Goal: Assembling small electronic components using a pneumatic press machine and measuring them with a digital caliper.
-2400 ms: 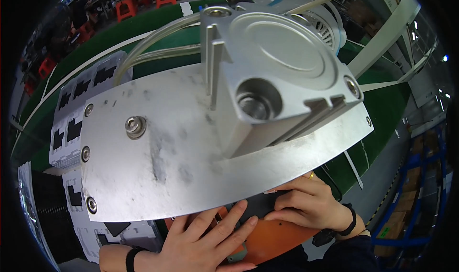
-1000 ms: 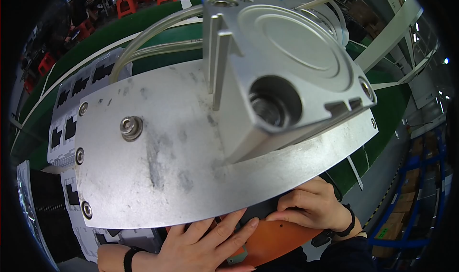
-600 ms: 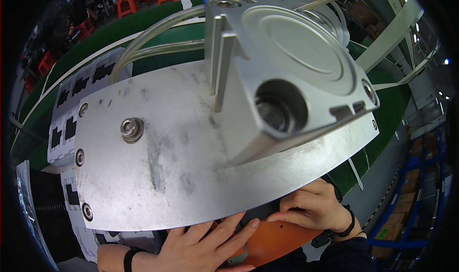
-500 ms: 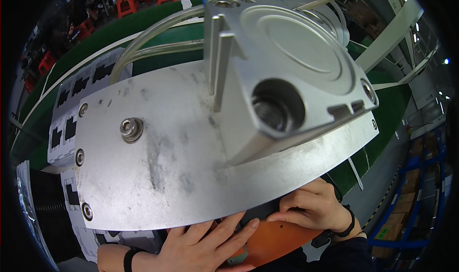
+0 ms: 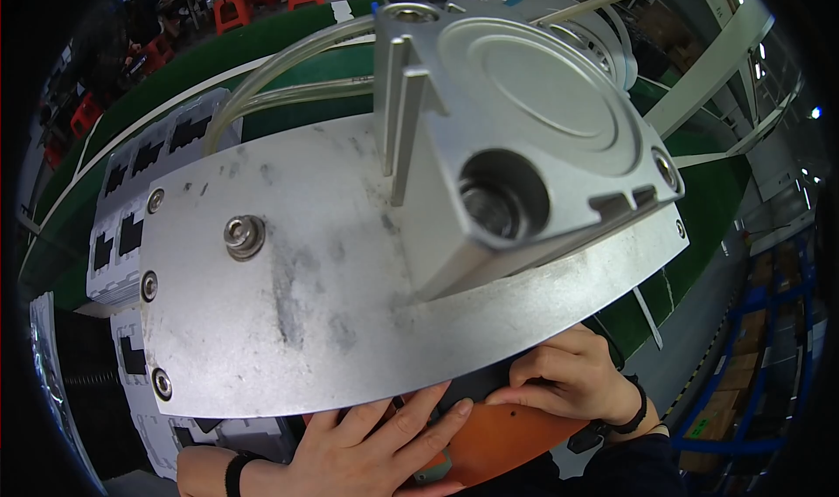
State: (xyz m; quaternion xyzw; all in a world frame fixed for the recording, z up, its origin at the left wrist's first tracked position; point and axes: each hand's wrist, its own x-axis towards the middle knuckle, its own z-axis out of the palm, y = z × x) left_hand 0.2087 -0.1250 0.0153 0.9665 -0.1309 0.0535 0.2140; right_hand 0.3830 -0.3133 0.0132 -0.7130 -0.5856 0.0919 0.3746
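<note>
A silvery metal plate (image 5: 332,348) carrying a block-shaped pneumatic cylinder (image 5: 542,104) fills the middle and overhangs both hands. Below its front edge, my left hand (image 5: 376,444) lies with fingers spread, beside an orange flat panel (image 5: 507,440); some of its fingertips pass out of sight under the plate. A small green piece (image 5: 434,469) shows beside that hand's fingers. At the panel's far right edge my right hand (image 5: 572,379) is closed, thumb against curled fingers, next to a dark surface (image 5: 489,383). Whatever its fingers pinch is hidden.
White trays with dark cut-outs (image 5: 144,156) are stacked on the left. Clear hoses (image 5: 288,64) run from the cylinder over a green work surface (image 5: 306,55). Blue shelving with cardboard boxes (image 5: 725,410) stands at right; red stools (image 5: 232,12) are far back.
The plate and cylinder sit very slightly shifted in the picture. Both hands keep nearly the same place and pose.
</note>
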